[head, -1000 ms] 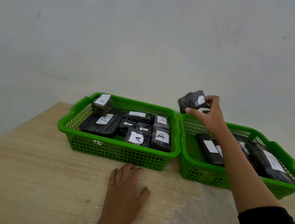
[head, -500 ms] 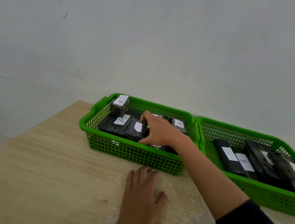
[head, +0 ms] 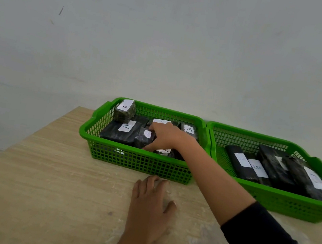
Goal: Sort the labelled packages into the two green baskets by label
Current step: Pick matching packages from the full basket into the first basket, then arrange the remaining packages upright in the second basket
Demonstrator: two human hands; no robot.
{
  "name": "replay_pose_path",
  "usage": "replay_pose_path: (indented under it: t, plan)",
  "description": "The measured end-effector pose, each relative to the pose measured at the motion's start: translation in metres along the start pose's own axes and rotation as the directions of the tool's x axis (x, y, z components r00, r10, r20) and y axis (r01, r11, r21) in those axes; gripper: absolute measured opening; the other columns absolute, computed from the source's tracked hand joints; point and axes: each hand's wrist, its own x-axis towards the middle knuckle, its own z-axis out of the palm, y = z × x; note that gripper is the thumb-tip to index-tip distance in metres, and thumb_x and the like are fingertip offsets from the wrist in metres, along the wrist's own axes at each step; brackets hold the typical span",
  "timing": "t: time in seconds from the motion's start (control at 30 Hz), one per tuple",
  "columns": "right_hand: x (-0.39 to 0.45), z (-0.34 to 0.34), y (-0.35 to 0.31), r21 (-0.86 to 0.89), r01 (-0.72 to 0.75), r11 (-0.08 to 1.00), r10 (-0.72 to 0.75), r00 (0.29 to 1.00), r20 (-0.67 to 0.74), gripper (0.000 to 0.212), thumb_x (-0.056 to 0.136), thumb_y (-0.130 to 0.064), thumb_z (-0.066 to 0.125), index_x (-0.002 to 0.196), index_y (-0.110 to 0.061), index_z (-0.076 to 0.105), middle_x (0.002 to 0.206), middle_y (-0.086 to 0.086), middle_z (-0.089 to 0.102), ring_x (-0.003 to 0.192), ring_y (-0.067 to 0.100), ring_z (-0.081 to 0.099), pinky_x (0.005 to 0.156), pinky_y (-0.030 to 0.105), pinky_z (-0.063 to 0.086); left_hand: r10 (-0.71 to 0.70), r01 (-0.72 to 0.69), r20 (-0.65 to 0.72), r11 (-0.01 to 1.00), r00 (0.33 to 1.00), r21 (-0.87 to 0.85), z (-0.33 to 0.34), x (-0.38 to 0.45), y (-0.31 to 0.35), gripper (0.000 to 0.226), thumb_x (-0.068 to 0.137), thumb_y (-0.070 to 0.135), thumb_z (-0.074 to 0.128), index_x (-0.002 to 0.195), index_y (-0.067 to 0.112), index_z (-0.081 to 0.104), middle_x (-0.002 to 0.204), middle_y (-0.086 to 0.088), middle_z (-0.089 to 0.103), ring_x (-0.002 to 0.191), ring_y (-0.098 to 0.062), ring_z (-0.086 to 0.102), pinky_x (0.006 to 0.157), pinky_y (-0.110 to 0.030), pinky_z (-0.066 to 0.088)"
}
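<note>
Head view shows my right hand (head: pixel 164 136) inside the left green basket (head: pixel 140 161), fingers curled round a small black package (head: pixel 144 139) at its nine o'clock side. Left hand (head: pixel 151 205) lies spread flat on the table (head: pixel 44 178), at six o'clock from the basket.
</note>
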Motion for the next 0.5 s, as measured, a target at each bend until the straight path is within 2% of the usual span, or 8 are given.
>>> replay_pose_path:
  t: [0.07, 0.17, 0.27, 0.37, 0.43, 0.5]
  plan:
    - [-0.012, -0.007, 0.010, 0.187, 0.008, 0.982, 0.000, 0.999, -0.042, 0.082, 0.081, -0.061, 0.060, 0.145, -0.018, 0.032, 0.147, 0.008, 0.041, 0.135, 0.029, 0.038, 0.108, 0.043, 0.037, 0.008, -0.007, -0.011, 1.000, 1.000, 0.005, 0.000, 0.000, 0.000, 0.053, 0.084, 0.050, 0.040, 0.134, 0.032, 0.035, 0.142, 0.009, 0.029, 0.135, -0.014, 0.023, 0.120, -0.036, 0.003]
    - [-0.034, -0.027, 0.046, 0.416, 0.017, 0.909, 0.094, 0.965, -0.244, 0.062, 0.090, -0.050, 0.054, 0.142, -0.021, 0.037, 0.143, 0.006, 0.047, 0.126, 0.024, 0.048, 0.103, 0.037, 0.038, 0.019, -0.019, -0.034, 1.000, 0.999, -0.013, 0.000, -0.001, 0.000, 0.052, 0.082, 0.049, 0.043, 0.131, 0.032, 0.039, 0.139, 0.008, 0.033, 0.133, -0.014, 0.025, 0.119, -0.035, 0.005]
    - [-0.067, -0.047, 0.108, 0.450, -0.089, 0.889, 0.284, 0.878, -0.386, 0.036, 0.094, -0.031, 0.053, 0.126, -0.015, 0.057, 0.125, 0.007, 0.061, 0.111, 0.021, 0.057, 0.094, 0.031, 0.041, 0.027, -0.028, -0.051, 1.000, 0.998, -0.014, 0.000, -0.001, -0.001, 0.049, 0.081, 0.048, 0.046, 0.128, 0.033, 0.041, 0.138, 0.008, 0.036, 0.131, -0.014, 0.028, 0.118, -0.035, 0.008]
    - [-0.104, -0.049, 0.180, 0.410, -0.377, 0.831, 0.533, 0.753, -0.387, 0.027, 0.093, -0.020, 0.051, 0.111, -0.005, 0.065, 0.117, 0.014, 0.065, 0.105, 0.026, 0.059, 0.091, 0.034, 0.043, 0.030, -0.030, -0.059, 1.000, 0.998, 0.007, 0.001, 0.000, 0.000, 0.050, 0.083, 0.047, 0.048, 0.130, 0.033, 0.041, 0.138, 0.007, 0.037, 0.132, -0.015, 0.030, 0.117, -0.035, 0.008]
    - [-0.130, -0.040, 0.220, 0.349, -0.615, 0.707, 0.707, 0.623, -0.335, 0.031, 0.090, -0.018, 0.049, 0.114, -0.002, 0.061, 0.122, 0.020, 0.060, 0.110, 0.033, 0.056, 0.093, 0.038, 0.043, 0.032, -0.031, -0.066, 0.999, 0.997, 0.013, 0.001, -0.001, 0.001, 0.050, 0.083, 0.047, 0.050, 0.131, 0.032, 0.042, 0.138, 0.006, 0.038, 0.132, -0.015, 0.031, 0.117, -0.034, 0.009]
    - [-0.156, -0.025, 0.248, 0.295, -0.791, 0.536, 0.838, 0.459, -0.294, 0.044, 0.089, -0.028, 0.050, 0.126, -0.003, 0.050, 0.131, 0.022, 0.050, 0.119, 0.039, 0.047, 0.099, 0.044, 0.039, 0.030, -0.029, -0.069, 0.999, 0.997, 0.014, 0.001, -0.001, 0.001, 0.050, 0.083, 0.046, 0.052, 0.130, 0.032, 0.043, 0.137, 0.006, 0.039, 0.131, -0.016, 0.032, 0.116, -0.034, 0.011]
